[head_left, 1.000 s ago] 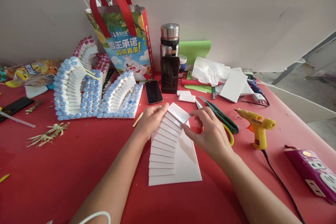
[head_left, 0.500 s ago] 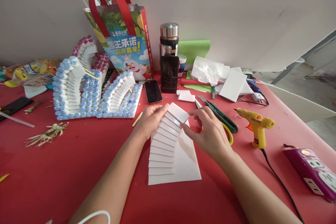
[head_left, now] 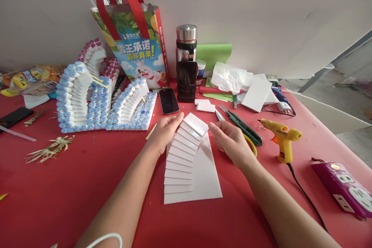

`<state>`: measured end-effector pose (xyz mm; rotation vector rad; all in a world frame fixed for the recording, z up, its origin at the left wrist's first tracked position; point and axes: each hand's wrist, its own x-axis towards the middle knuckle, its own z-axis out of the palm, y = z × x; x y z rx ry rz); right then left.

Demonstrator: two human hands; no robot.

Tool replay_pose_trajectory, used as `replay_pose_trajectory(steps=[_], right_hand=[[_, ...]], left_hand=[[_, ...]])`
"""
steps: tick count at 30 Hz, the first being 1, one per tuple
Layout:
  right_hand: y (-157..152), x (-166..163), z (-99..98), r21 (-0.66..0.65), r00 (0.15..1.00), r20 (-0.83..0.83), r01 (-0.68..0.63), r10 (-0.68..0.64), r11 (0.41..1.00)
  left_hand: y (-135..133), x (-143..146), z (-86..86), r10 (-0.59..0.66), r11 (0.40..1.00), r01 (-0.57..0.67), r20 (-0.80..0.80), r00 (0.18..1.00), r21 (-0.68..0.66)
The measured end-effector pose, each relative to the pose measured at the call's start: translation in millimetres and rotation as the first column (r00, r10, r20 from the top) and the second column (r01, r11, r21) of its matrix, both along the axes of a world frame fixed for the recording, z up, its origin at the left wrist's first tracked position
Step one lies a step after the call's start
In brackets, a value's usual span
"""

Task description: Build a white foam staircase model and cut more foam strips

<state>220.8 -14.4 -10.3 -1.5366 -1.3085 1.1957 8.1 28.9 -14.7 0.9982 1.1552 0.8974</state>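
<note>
A: Latest change?
B: Right hand (head_left: 232, 143): thumb shifted up, now against the forefinger by the top corner of the white strip fan (head_left: 179, 164); grip cannot be told. Side edge uncovered, so presumably easier to check.
A: Left hand (head_left: 164, 133)?
B: Clamped on the fan's upper left edge. Fan overlies white board (head_left: 207, 181), counter (head_left: 110, 186) front.
A: Containers?
B: Tote bag (head_left: 142, 58), upright, contents hidden; steel flask (head_left: 186, 33), capped; tub (head_left: 200, 70), contents unseen.

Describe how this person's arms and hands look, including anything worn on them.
The left hand and right hand are ungloved, and no sleeves show on the left forearm or right forearm. A thin white loop crosses the left forearm; whether band or cord, I can't tell.
</note>
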Motion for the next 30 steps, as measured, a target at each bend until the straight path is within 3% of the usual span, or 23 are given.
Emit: replay_pose_trajectory(steps=[4,8,30], right_hand=[[0.8,-6.2,-1.8,-0.117,0.970,-0.242,-0.041,0.012,0.992],[1.4,-9.7,-4.7,-0.153,0.931,-0.364,-0.062,0.002,0.986],[3.2,-10.2,-11.8,-0.118,0.882,-0.471,-0.065,0.001,0.991]], left_hand=[[0.6,-1.1,-1.4,0.010,0.999,-0.006,0.087,0.996,-0.045],[0.9,0.0,-0.8,0.031,0.996,-0.020,0.121,0.992,-0.086],[1.7,3.5,0.4,0.037,0.992,-0.016,0.160,0.986,-0.127]])
